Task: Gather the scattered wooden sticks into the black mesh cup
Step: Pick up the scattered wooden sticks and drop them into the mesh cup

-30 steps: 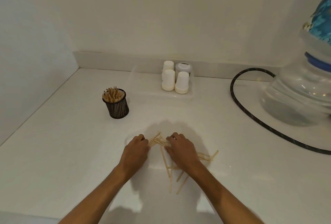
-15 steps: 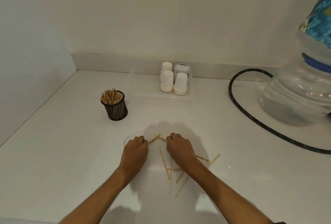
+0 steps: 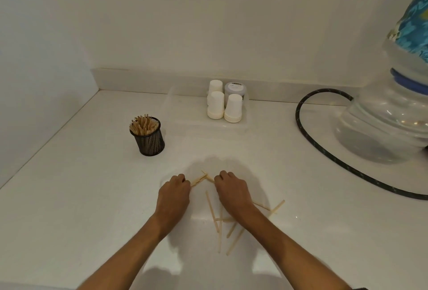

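A black mesh cup (image 3: pixel 150 141) stands upright on the white counter at the left, filled with several wooden sticks. More wooden sticks (image 3: pixel 220 227) lie scattered on the counter in front of me, some under my right forearm. My left hand (image 3: pixel 173 194) has its fingers curled and grips the ends of a few sticks (image 3: pixel 198 180) that poke out to the right. My right hand (image 3: pixel 231 191) is curled too and pinches another stick (image 3: pixel 209 178) whose tip crosses those of the left.
Three upturned white paper cups (image 3: pixel 223 105) and a lidded jar (image 3: pixel 234 89) stand in a clear tray at the back. A black hose (image 3: pixel 308 136) curves across the right side toward a large clear water bottle (image 3: pixel 384 113). Walls close the left and back.
Both hands have drawn slightly apart and closed tighter on the sticks between them. The view has shifted a little; the loose sticks lie where they were.
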`<act>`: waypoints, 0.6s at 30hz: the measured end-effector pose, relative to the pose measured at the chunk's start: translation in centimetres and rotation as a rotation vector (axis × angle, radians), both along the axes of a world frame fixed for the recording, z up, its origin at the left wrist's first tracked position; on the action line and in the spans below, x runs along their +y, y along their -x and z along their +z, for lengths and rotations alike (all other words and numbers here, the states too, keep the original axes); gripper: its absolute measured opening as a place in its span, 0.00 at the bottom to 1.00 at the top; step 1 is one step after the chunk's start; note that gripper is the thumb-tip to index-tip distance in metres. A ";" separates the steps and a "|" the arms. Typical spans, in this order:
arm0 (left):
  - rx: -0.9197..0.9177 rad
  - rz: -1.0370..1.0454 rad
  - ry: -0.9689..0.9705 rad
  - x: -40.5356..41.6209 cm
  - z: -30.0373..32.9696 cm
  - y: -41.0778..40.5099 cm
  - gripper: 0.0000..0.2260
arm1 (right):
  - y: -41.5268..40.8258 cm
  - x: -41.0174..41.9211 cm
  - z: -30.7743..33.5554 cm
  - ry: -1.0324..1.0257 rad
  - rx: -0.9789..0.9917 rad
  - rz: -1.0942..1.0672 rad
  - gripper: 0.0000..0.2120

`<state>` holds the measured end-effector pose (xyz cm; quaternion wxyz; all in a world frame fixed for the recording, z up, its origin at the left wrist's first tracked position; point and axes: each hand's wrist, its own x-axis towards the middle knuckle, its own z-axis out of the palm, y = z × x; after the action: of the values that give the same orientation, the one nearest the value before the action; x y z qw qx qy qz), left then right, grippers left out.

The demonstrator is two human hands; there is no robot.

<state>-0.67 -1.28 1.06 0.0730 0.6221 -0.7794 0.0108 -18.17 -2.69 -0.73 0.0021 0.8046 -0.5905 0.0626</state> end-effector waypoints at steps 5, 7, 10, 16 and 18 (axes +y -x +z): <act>-0.007 -0.012 0.082 -0.1 0.6 0.1 0.10 | -0.2 -0.6 0.4 -0.024 -0.003 0.000 0.08; -0.038 -0.037 0.089 -0.1 0.7 0.2 0.12 | -0.5 -0.8 0.6 -0.024 0.003 -0.020 0.08; -0.071 -0.089 0.116 0.0 0.2 0.2 0.12 | -0.9 -1.1 0.5 -0.029 0.026 -0.015 0.08; -0.120 -0.120 0.172 0.0 -0.7 -0.2 0.12 | -1.0 -0.8 0.3 0.013 0.034 -0.032 0.07; -0.119 -0.105 0.192 0.0 -0.8 -0.3 0.12 | -1.0 -0.9 0.3 -0.007 -0.009 -0.049 0.10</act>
<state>-0.41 -1.29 0.27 0.0863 0.5688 -0.8093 0.1184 -17.21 -3.62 -0.44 -0.0019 0.7896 -0.6102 0.0640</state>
